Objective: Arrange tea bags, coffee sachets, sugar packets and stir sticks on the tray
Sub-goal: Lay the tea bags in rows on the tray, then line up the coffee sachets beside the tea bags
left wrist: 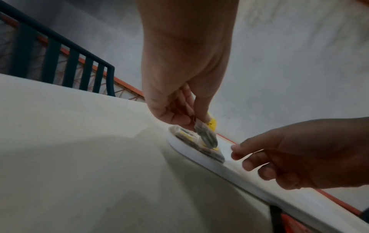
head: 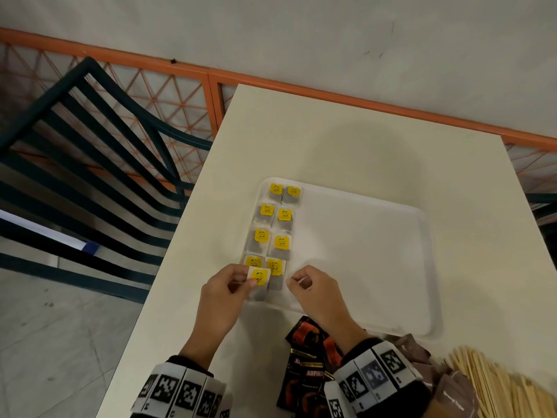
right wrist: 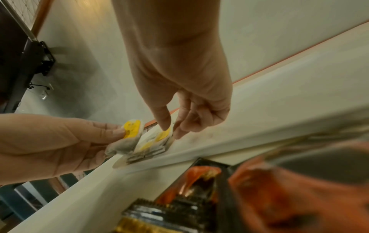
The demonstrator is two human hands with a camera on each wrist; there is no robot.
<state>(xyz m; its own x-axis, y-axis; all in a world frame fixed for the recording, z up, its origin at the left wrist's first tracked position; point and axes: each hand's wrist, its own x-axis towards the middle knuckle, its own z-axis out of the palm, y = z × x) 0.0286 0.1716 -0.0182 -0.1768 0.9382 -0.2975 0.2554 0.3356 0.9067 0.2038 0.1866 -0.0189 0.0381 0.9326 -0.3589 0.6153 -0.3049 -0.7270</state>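
A white tray (head: 361, 251) lies on the cream table (head: 301, 131). Two columns of tea bags (head: 266, 211) with yellow tags run along its left side. My left hand (head: 253, 282) pinches one more tea bag (head: 259, 276) by its tag, just above the near left corner of the tray. The left wrist view shows that tea bag (left wrist: 207, 137) hanging from my left hand (left wrist: 199, 123). My right hand (head: 294, 280) hovers beside it with loosely curled fingers and holds nothing. In the right wrist view, one finger of my right hand (right wrist: 171, 130) points down at a laid tea bag.
Black and orange coffee sachets (head: 304, 372) lie on the table under my right wrist. Brown packets (head: 416, 351) and a pile of wooden stir sticks (head: 497, 384) sit at the near right. A dark chair (head: 90, 146) and an orange railing (head: 211, 76) stand beyond the table's left edge.
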